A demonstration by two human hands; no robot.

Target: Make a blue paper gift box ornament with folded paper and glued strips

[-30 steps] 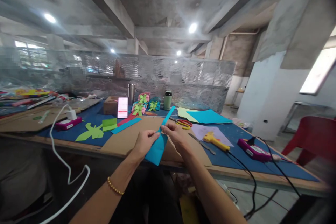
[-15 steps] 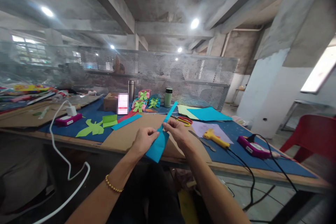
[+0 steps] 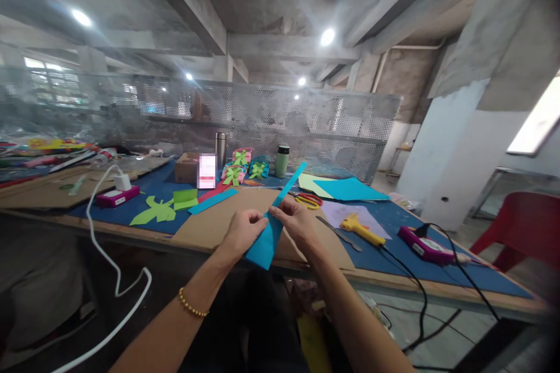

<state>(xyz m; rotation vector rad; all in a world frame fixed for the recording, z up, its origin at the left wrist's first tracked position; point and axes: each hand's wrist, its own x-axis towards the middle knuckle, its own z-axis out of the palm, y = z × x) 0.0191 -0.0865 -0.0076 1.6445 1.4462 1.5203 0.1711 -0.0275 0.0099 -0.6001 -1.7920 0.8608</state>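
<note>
- Two bare hands are held over the near part of the blue-covered worktop (image 3: 371, 259), with one piece of folded bright-blue paper (image 3: 265, 245) between them.
- By the left hand (image 3: 241, 233), the paper is pinched near its middle; the grip is closed down to thumb against forefinger.
- By the right hand (image 3: 297, 222), it is pinched just higher, at the foot of its narrow strip, with the grip equally tight.
- The paper's long axis is slanted from lower left to upper right: the narrow end is pointed away from the person, the broad end back towards the body, near the worktop's front edge.
- Below the hands, a brown cardboard sheet (image 3: 210, 230) is seen.
- To the right, red-and-yellow-handled scissors (image 3: 310, 201) and a yellow glue gun (image 3: 362, 230) are laid; to the left, a flat blue paper strip (image 3: 213, 201).
</note>
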